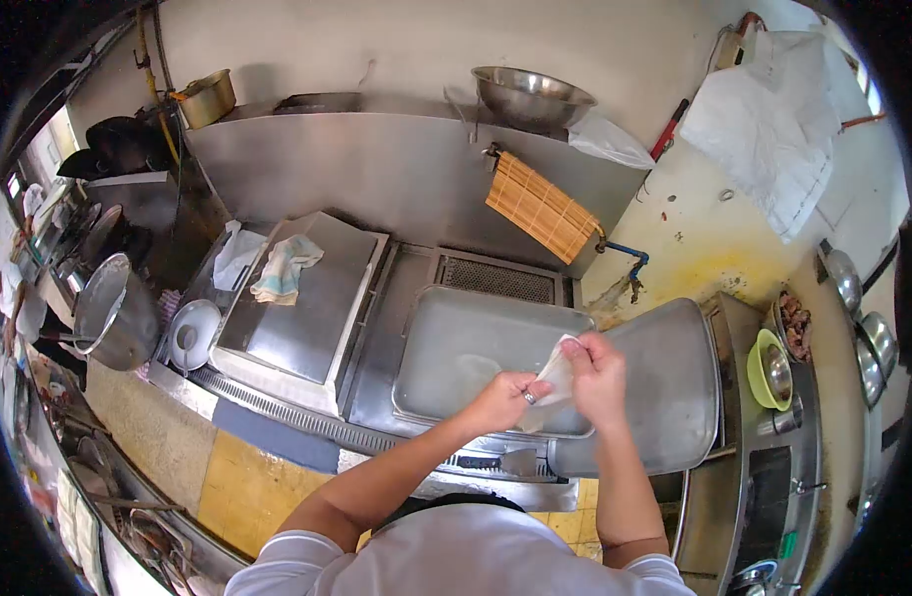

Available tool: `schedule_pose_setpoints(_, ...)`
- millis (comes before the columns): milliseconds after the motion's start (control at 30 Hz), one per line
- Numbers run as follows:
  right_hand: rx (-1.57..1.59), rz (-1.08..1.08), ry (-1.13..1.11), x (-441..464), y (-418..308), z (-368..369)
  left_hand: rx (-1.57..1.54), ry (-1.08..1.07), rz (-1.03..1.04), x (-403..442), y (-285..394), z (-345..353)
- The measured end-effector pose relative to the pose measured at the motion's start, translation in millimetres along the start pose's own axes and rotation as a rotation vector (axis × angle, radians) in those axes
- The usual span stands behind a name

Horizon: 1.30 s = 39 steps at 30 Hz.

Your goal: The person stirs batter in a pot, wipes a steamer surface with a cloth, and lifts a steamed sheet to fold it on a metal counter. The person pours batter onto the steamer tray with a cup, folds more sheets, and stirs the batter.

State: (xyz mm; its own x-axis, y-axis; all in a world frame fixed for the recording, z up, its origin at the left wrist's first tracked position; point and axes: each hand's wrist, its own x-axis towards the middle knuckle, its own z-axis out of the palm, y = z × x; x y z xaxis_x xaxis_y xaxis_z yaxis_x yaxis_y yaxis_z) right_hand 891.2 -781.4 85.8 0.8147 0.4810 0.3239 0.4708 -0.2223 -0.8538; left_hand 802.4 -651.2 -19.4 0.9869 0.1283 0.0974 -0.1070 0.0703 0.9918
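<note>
Between my hands hangs a pale, floppy sheet [557,373], either dough or cloth; I cannot tell which. My left hand [510,399], with a ring on one finger, pinches its lower left side. My right hand [597,372] is closed on its upper right end. Both hands are over the right side of a large shallow metal tray [416,348], where a pale flat patch [468,373] shows. A second metal tray [669,387] lies to the right of my right hand. Below my hands, a wide-bladed spatula [518,462] with a dark handle rests on the counter edge.
A folded towel [287,268] lies on a metal lid [307,323] at left. Beside it stand a white bowl [195,333] and a deep pot [118,313]. A green bowl [771,370] sits at far right. A bamboo mat [542,207] hangs behind the tray.
</note>
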Motion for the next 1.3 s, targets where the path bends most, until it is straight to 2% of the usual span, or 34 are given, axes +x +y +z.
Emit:
schedule_pose_setpoints(167, 0.155, 0.092, 0.191, 4, -8, -32, 0.486, -0.166, 0.036, -5, 8, -22)
schedule_pose_setpoints(267, 0.117, -0.057, 0.32, 14, -11, -54, 0.448, -0.12, -0.047, -16, 29, -48)
schedule_pose_setpoints(333, 0.226, -0.03, 0.374, 19, -21, -78, 0.624, -0.095, -0.113, -18, 41, -76)
schedule_pose_setpoints(400, 0.292, -0.049, 0.411, 24, -32, -104, 0.86, 0.0, -0.072, -24, 59, -106)
schedule_pose_setpoints(467, 0.313, -0.112, 0.433, 26, -40, -128, 1.131, 0.047, 0.114, -30, 99, -133)
schedule_pose_setpoints(567, 0.173, -0.255, 0.54, 26, -44, -160, 0.996, 0.318, 0.423, -44, 156, -162)
schedule_pose_setpoints(600, 0.299, -0.316, 0.51, 26, -41, -170, 0.926, 0.418, 0.49, -52, 177, -164)
schedule_pose_setpoints(667, 0.314, -0.346, 0.547, 18, -41, -188, 0.816, 0.578, 0.649, -68, 210, -158)
schedule_pose_setpoints(733, 0.272, -0.31, 0.581, 6, -42, -193, 0.757, 0.593, 0.721, -87, 217, -168)
schedule_pose_setpoints(767, 0.25, -0.282, 0.577, -1, -41, -190, 0.681, 0.574, 0.732, -94, 215, -168)
schedule_pose_setpoints(867, 0.135, -0.137, 0.465, -19, -2, -187, 0.447, 0.65, 0.468, -94, 178, -161)
schedule_pose_setpoints(933, -0.002, 0.099, 0.452, -18, 18, -156, 0.375, 0.679, 0.07, -82, 143, -166)
schedule_pose_setpoints(967, -0.083, 0.161, 0.406, -15, 41, -146, 0.283, 0.649, -0.104, -70, 128, -169)
schedule_pose_setpoints(1000, -0.014, 0.234, 0.314, -10, 88, -142, 0.19, 0.615, -0.275, -55, 110, -174)
schedule_pose_setpoints(1033, 0.077, 0.349, 0.309, 0, 102, -123, 0.16, 0.595, -0.283, -37, 81, -185)
schedule_pose_setpoints(1100, 0.236, 0.428, 0.158, 34, 135, -106, 0.046, 0.561, -0.23, 9, 19, -210)
schedule_pose_setpoints(1167, 0.458, 0.271, 0.207, 74, 153, -78, -0.001, 0.584, -0.046, 62, -22, -225)
schedule_pose_setpoints(1200, 0.462, 0.299, 0.213, 85, 157, -66, 0.035, 0.62, 0.079, 91, -37, -226)
schedule_pose_setpoints(1267, 0.47, 0.356, 0.224, 104, 166, -49, 0.197, 0.577, 0.118, 110, -43, -221)
schedule_pose_setpoints(1300, 0.303, 0.328, 0.1, 102, 183, -43, 0.324, 0.496, 0.025, 107, -48, -217)
